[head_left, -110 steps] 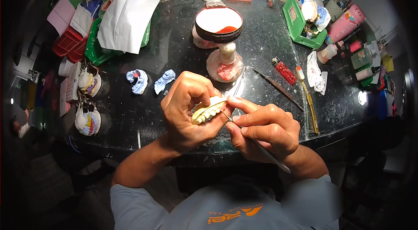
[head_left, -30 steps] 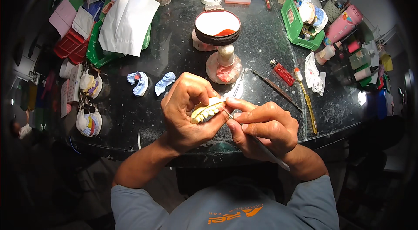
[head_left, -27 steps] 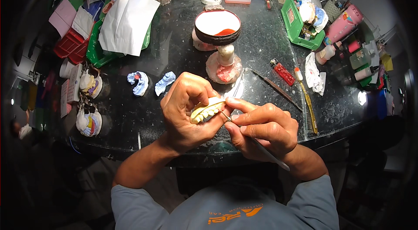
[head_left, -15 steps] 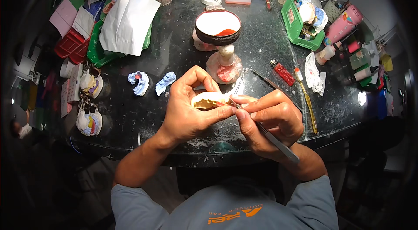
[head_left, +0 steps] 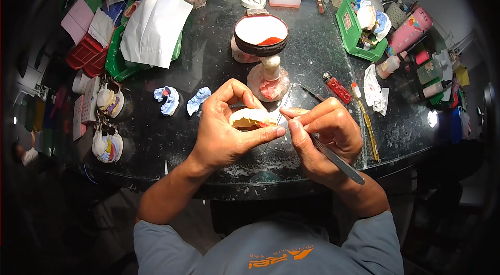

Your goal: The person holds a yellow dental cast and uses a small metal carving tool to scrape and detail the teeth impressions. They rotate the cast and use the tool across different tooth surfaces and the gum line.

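Rotated since a second ago, your yellow dental cast (head_left: 251, 116) now shows a different side — apparently better exposed to the metal instrument (head_left: 338, 160). It sits above the worktop (head_left: 213, 41), pinched by your left hand (head_left: 225, 134) between thumb and fingers. Your right hand (head_left: 333, 137), eased rightward, pinches the handle — tip contact unclear.

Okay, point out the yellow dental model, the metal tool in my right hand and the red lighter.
Yellow dental model (head_left: 250, 116), head view: on its lit upper surface.
Metal tool (head_left: 337, 159), head view: on its grey handle.
Red lighter (head_left: 339, 89), head view: on the middle of its red body.
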`<state>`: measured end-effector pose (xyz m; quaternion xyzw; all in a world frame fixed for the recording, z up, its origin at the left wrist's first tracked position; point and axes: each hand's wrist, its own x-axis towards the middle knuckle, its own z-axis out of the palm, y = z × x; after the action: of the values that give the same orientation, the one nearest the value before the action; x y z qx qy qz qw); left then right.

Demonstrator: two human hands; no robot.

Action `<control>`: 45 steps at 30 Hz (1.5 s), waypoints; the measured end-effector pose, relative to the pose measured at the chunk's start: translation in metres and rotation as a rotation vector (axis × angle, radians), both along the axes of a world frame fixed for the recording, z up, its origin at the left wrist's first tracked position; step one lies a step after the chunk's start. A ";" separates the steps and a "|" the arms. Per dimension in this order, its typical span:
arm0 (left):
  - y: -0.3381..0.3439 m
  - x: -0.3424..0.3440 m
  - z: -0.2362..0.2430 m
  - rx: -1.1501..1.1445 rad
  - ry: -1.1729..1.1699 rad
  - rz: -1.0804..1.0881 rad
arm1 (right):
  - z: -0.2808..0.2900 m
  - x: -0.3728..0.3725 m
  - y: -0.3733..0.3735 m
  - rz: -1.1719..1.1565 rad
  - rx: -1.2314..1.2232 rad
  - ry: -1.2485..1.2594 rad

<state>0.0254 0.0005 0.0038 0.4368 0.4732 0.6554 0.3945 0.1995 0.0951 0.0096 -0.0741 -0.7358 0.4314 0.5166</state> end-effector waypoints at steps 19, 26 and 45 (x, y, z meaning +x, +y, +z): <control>-0.001 -0.009 0.005 0.059 0.415 0.098 | 0.005 0.006 0.002 -0.001 -0.140 -0.175; 0.009 -0.008 -0.006 0.497 0.790 0.188 | 0.008 0.002 0.009 -0.035 0.071 -0.264; -0.006 -0.007 0.006 0.065 0.077 -0.480 | 0.007 0.001 0.006 0.372 0.227 -0.397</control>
<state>0.0188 -0.0057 0.0103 0.5740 0.3493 0.5407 0.5061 0.2008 0.1009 0.0169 0.0372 -0.8671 0.4107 0.2796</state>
